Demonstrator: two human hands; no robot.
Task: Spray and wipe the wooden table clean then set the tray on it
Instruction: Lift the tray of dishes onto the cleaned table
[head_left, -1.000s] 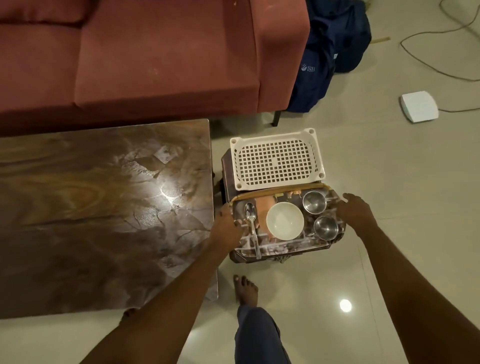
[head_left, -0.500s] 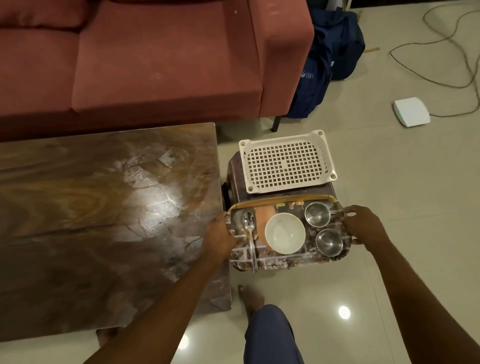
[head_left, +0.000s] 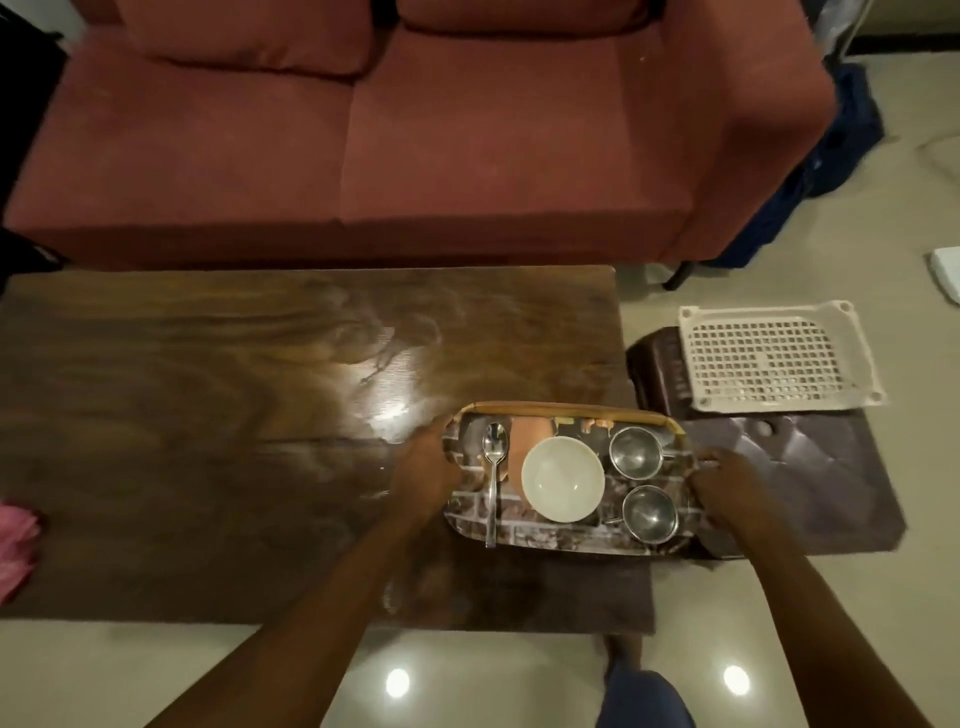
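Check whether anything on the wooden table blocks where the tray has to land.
Nothing visible does. The wooden table beneath and beside the tray is bare; a pink cloth lies far off at its left edge.

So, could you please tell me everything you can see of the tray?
The tray is an oblong with rounded corners, a brick-pattern print and a tan far rim. It is level and carries a spoon, a white bowl and two steel cups. The left hand grips its left end, the right hand its right end. It lies over the right end of the wooden table, slightly overhanging; whether it rests there is unclear.
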